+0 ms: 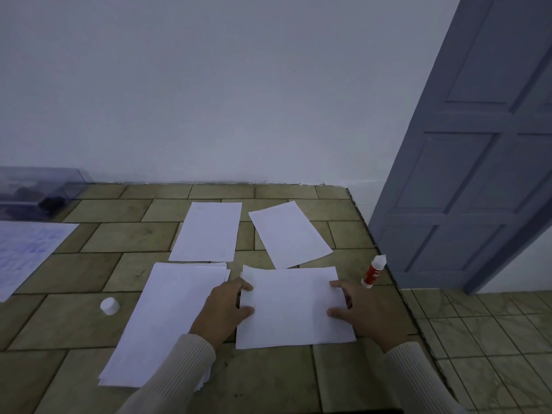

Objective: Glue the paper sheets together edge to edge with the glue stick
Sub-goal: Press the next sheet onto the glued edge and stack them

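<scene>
A white paper sheet (292,309) lies on the tiled counter in front of me. My left hand (222,312) holds its left edge, thumb and fingertip over the paper. My right hand (363,312) holds its right edge the same way. Two more single sheets lie further back, one straight (207,231) and one turned at an angle (289,233). A stack of sheets (161,324) lies to the left, partly under my left forearm. The glue stick (373,271), red and white, lies uncapped near the counter's right edge. Its white cap (109,306) stands to the left.
A printed sheet (27,252) lies at the far left, with a clear plastic box (38,189) behind it by the wall. The counter's right edge (385,264) drops to a tiled floor, and a grey panelled door (478,144) stands beyond it.
</scene>
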